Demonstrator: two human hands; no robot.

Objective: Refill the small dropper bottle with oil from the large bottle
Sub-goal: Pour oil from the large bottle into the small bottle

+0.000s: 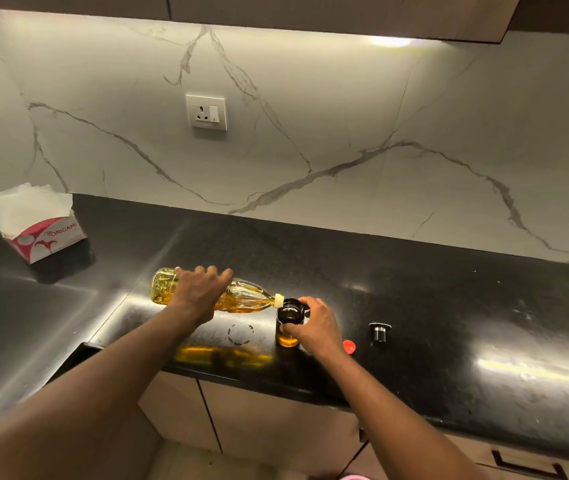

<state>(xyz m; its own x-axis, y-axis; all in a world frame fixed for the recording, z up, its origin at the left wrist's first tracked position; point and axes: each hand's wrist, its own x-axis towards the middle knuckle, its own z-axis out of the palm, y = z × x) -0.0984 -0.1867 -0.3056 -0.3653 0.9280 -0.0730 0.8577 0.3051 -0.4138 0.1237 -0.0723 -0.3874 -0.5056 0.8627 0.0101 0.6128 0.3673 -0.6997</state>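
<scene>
The small bottle (290,318) stands upright on the black counter (449,306), close to the near edge and roughly in the middle of the shot. It's dark up top with its mouth open, and there's a bit of amber oil showing at the bottom. The right hand (317,329) is wrapped around it from the right side, thumb on the near face and fingers curled around the far rim, so it's gripping it.

The big oil bottle (245,299) is tipped over pretty much flat, off the counter, with its white neck touching the small bottle's rim from the left. It's clear plastic, partly full of yellow oil. The left hand (200,292) grips it from above around the middle, fingers curled over the far side. Can't tell if oil is actually running out of the neck.

Just right of the right hand there's a red cap (349,347) on the counter, and a little further right a black and silver dropper top (380,331). There's a faint ring mark (240,333) on the counter, just left of the small bottle.

Way off on the far left sits a tissue box (38,233), red and white. A wall socket (206,112) sits up on the marble wall, and there are wooden cabinet doors (258,420) under the counter.
</scene>
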